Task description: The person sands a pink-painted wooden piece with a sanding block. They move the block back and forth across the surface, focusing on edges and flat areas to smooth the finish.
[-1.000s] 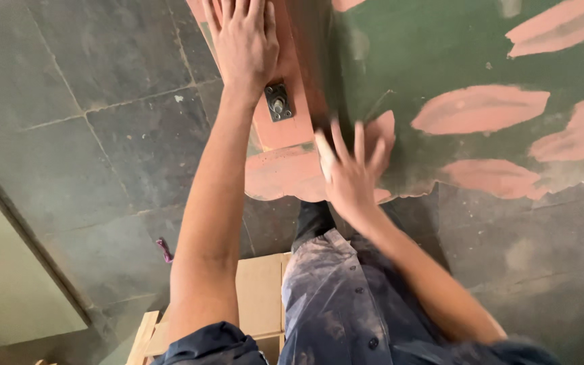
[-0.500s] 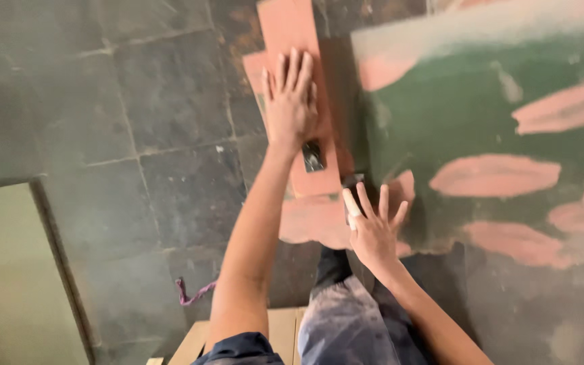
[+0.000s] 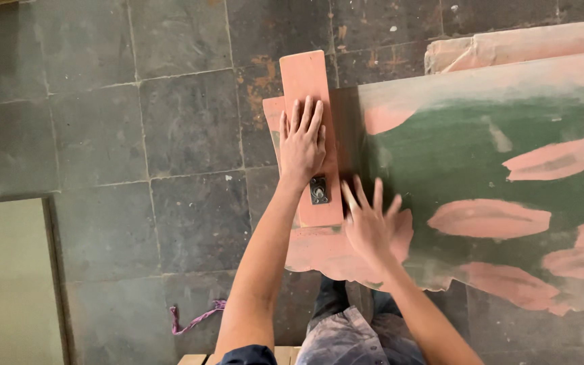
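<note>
Board, pink wooden strip (image 3: pixel 305 74) with metal fitting (image 3: pixel 318 190): left hand (image 3: pixel 301 143) pressing flat, right hand (image 3: pixel 372 226) spreading open on green panel (image 3: pixel 468 169); gripping nothing; likely stiff, light, dusty, best taken by its long edges.

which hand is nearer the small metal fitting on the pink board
Left. The left hand lies flat on the pink board, its wrist just beside the metal fitting; the right hand rests on the green panel, a little lower right.
</note>
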{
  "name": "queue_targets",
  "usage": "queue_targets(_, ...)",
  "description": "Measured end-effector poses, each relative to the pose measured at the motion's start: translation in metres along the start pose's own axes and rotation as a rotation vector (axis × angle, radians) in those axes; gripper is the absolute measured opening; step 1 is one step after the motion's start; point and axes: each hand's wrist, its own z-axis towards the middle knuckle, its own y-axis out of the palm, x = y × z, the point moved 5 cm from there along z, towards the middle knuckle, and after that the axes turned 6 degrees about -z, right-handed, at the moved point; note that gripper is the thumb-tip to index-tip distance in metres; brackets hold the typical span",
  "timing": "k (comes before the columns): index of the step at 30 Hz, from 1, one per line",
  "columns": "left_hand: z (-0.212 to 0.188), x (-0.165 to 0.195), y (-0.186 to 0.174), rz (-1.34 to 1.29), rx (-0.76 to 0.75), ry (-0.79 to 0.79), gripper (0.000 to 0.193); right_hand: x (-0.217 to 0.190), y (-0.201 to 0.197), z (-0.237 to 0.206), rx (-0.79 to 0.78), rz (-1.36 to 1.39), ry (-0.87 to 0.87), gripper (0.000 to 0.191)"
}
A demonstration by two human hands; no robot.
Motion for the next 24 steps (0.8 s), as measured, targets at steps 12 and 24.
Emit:
queue_targets(12,0.002,0.001,-0.002,-0.017,0.006,-0.005,0.050,0.009,0.010,0.014,-0.023,-0.054,-0.073,0.070)
queue_targets(24,-0.004,0.001,0.003,0.000,-0.039,-0.025,0.050,0.005,-0.018,0.095,0.071,-0.051,-0.160,0.075)
